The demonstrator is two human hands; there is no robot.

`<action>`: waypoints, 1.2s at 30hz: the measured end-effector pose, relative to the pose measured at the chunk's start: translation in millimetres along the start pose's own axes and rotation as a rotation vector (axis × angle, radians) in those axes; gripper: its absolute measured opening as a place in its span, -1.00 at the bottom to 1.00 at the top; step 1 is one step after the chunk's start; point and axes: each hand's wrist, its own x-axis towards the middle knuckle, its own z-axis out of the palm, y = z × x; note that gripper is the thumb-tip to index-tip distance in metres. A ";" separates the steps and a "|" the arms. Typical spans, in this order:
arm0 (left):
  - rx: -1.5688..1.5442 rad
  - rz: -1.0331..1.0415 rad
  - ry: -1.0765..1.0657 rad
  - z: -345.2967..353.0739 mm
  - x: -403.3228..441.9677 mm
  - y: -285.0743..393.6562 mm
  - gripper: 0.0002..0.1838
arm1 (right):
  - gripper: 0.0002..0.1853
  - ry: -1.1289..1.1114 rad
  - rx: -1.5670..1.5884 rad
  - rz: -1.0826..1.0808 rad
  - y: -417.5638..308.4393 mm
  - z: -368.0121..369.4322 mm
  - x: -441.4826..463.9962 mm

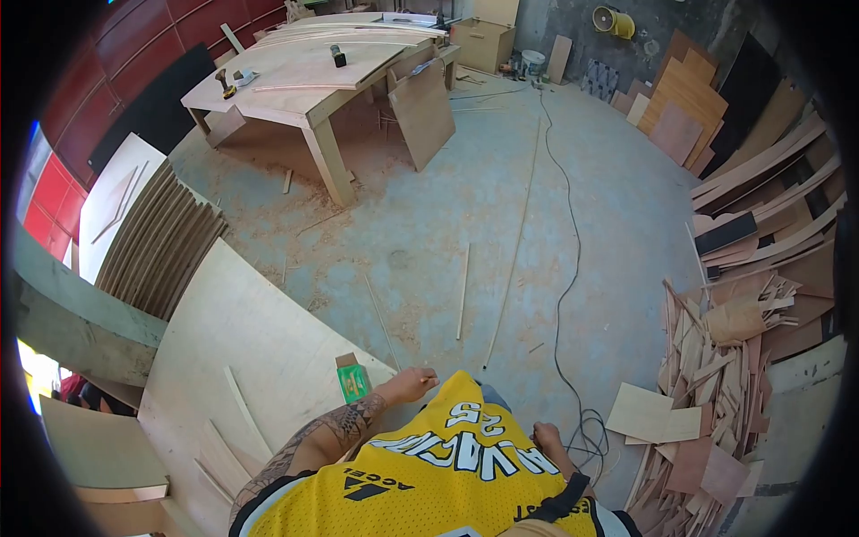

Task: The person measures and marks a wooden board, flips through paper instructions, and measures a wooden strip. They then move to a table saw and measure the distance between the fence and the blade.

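Observation:
My left hand [410,385] is in front of the yellow jersey [465,447], its fingers curled together. Something small may be at the fingertips, but it is too small to name. Close to its left, an opened green box [352,382] lies on a large plywood sheet [259,322]. My right hand [547,438] hangs low beside the jersey with its fingers curled in. What it holds, if anything, is hidden. A black cable [570,268] runs along the floor and coils just right of this hand.
A wooden worktable [295,76] carries a yellow drill [225,85], another tool [337,56] and long strips. Stacked curved boards [161,242] stand at the left. Wood scraps [698,376] pile up at the right. Loose strips [463,291] and shavings lie on the floor.

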 end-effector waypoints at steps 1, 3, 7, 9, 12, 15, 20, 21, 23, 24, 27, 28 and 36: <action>-0.017 -0.024 -0.007 -13.7 14.1 -3.2 -0.61 | -0.63 0.018 -0.008 -0.004 -17.9 -1.9 0.1; -0.043 -0.050 -0.039 -37.2 45.6 -13.3 -0.61 | -0.63 -0.003 -0.088 -0.061 -50.2 -2.2 -4.6; -0.077 -0.042 -0.009 -92.0 114.9 -21.6 -0.61 | -0.60 -0.064 -0.274 -0.471 -85.0 0.8 79.0; -0.113 -0.064 0.086 -121.3 145.9 -23.9 -0.61 | -0.60 -0.118 -0.247 -0.370 -143.3 -2.6 119.1; -0.119 -0.136 0.204 -164.0 180.6 -22.7 -0.62 | -0.63 -0.202 -0.179 -0.197 -244.5 -2.3 161.4; -0.067 -0.158 0.250 -204.2 208.9 -26.0 -0.61 | -0.70 -0.257 -0.103 -0.129 -372.1 12.8 198.5; -0.067 -0.156 0.301 -243.9 252.2 -43.6 -0.59 | -0.73 -0.415 -0.147 -0.321 -569.2 54.2 225.0; -0.133 -0.170 0.329 -253.6 259.8 -46.4 -0.59 | -0.74 -0.458 -0.175 -0.383 -604.7 69.1 221.9; -0.230 -0.184 0.377 -273.0 276.0 -61.9 -0.58 | -0.72 -0.508 -0.224 -0.415 -664.9 104.6 215.3; -0.232 -0.178 0.380 -285.9 285.6 -70.2 -0.58 | -0.71 -0.554 -0.271 -0.443 -692.2 123.8 210.7; -0.580 -0.262 0.381 -343.3 306.9 -77.3 -0.55 | -0.69 -0.693 -0.326 -0.476 -761.6 185.6 190.9; -0.585 -0.250 0.380 -369.2 315.4 -79.7 -0.55 | -0.70 -0.767 -0.342 -0.489 -779.8 208.8 193.0; -0.885 -0.136 0.151 -577.9 417.2 -124.6 -0.57 | -0.46 -0.688 -0.475 -0.717 -939.8 328.9 124.7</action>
